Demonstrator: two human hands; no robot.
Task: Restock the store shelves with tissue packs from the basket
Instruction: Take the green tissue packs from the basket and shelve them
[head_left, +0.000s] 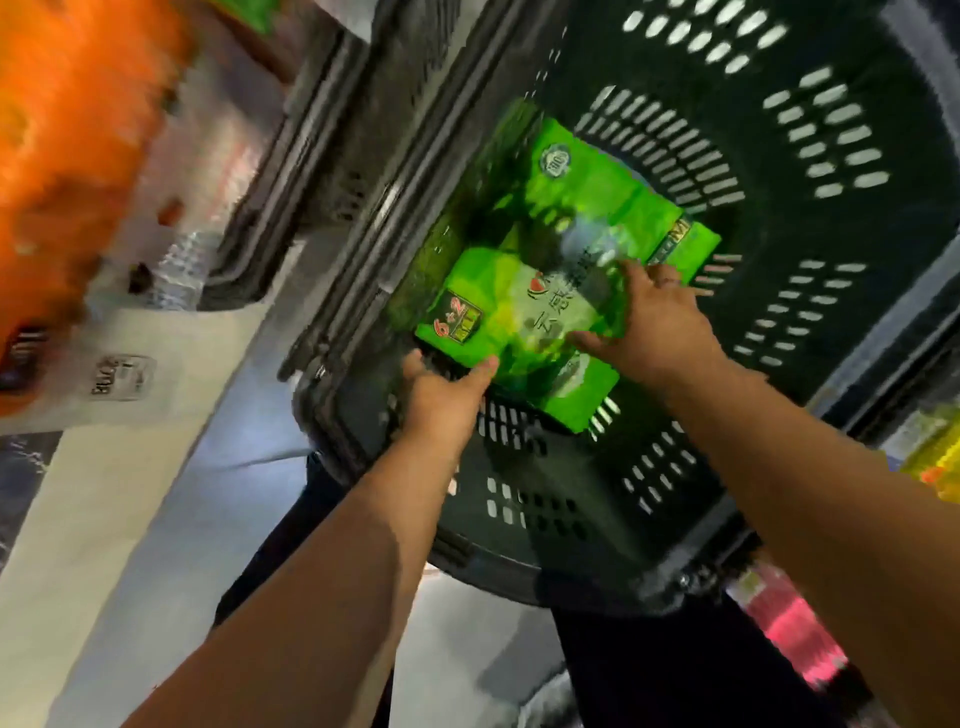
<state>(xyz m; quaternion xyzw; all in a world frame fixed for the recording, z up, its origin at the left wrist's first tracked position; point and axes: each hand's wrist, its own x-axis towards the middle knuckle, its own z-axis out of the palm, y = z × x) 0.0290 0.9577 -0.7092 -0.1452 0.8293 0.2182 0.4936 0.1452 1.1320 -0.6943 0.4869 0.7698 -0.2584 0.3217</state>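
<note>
Tissue pack, bright green, lies in the middle of the dark slotted basket, overlapping a second green pack. The left hand pinches its near edge, thumb on top; the right hand presses on it, fingers spread apart. Pickup seems underway; next comes lifting it clear of the basket.

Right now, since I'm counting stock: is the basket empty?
No, a green tissue pack lies inside the dark basket.
</note>
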